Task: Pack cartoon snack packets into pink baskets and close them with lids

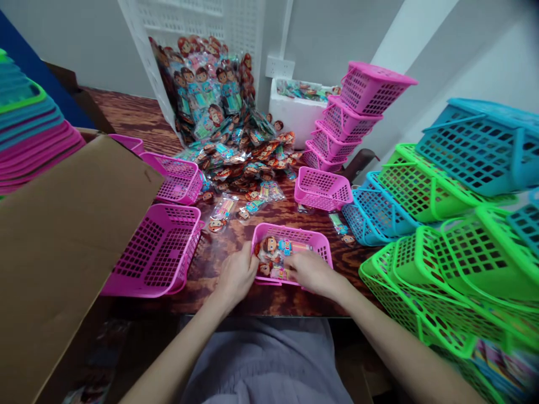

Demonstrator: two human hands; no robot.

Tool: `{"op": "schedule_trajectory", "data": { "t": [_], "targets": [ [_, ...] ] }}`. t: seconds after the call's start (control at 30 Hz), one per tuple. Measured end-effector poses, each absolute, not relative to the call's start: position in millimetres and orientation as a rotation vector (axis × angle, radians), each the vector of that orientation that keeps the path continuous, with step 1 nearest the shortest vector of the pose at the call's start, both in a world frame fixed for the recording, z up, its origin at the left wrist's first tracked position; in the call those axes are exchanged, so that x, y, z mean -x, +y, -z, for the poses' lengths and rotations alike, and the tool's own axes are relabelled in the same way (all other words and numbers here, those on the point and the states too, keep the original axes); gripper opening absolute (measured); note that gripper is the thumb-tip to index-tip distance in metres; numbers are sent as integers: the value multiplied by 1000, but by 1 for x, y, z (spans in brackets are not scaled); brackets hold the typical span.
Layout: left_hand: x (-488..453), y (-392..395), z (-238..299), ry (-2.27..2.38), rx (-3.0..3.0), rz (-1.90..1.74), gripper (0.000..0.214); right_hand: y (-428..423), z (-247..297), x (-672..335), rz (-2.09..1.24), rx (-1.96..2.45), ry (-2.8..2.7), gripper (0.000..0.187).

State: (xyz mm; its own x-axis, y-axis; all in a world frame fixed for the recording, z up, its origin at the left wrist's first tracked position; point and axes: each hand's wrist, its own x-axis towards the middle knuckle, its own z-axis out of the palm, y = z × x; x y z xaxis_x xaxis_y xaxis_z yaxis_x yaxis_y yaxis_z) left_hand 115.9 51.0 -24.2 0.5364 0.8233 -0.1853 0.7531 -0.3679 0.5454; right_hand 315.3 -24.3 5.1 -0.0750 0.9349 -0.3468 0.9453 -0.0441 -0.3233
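Observation:
A small pink plastic basket (314, 238) stands before me near the table's front edge. Inside it lie clear packets (270, 245) with printed cartoon-doll heads. My left hand (239, 268) grips the basket's left wall, thumb over the rim. My right hand (310, 270) reaches into the basket with its fingers bent down on a packet (281, 272); the fingertips are partly hidden. Just beyond the basket, loose doll packets (223, 209) lie on the table, in front of a big heap of the same packets (244, 163).
Pink baskets (162, 247) stand at left beside an open cardboard flap (71, 235). Stacked pink baskets (337, 123) rise behind at right, near a white foam box (290, 115). Green baskets (446, 264) and blue baskets (480, 146) crowd the right side. A white crate (193, 22) leans at the back.

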Motion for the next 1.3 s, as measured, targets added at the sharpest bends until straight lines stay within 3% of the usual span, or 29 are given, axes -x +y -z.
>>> {"op": "schedule_trajectory", "data": {
  "t": [0.23, 0.3, 0.4, 0.47, 0.57, 0.7, 0.77, 0.93, 1.03, 1.13, 1.3],
  "targets": [
    [-114, 52, 31, 1226, -2187, -247, 33, -28, -31, -344, 1500, -2224, 2315, 8],
    [-114, 53, 31, 1200, -2166, -282, 36, -26, -25, -337, 1305, -2218, 2225, 6],
    [-115, 53, 29, 1189, -2143, -294, 38, -24, -12, -320, 785, -2263, 2058, 18],
    [-115, 52, 27, 1210, -2141, -279, 39, -26, -7, -314, 647, -2308, 2059, 20],
    [-115, 50, 27, 1244, -2156, -262, 37, -31, -4, -323, 829, -2401, 2272, 7],
    [-115, 50, 32, 1276, -2154, -257, 33, -30, 4, -344, 1300, -2367, 2410, 10],
    [-116, 50, 33, 1263, -2142, -282, 32, -26, 7, -345, 1286, -2312, 2379, 11],
    [-115, 48, 30, 1307, -2177, -237, 32, -27, 1, -326, 396, -2225, 2352, 12],
    [-115, 45, 19, 1320, -2353, -456, 40, -35, -5, -323, 103, -2221, 2373, 16],
    [-126, 47, 1, 1166, -2549, -626, 42, -37, -4, -331, 151, -2273, 2357, 35],
    [-159, 58, -15, 600, -2793, -25, 30, -27, 1, -347, 611, -2191, 2295, 33]
  ]
}}
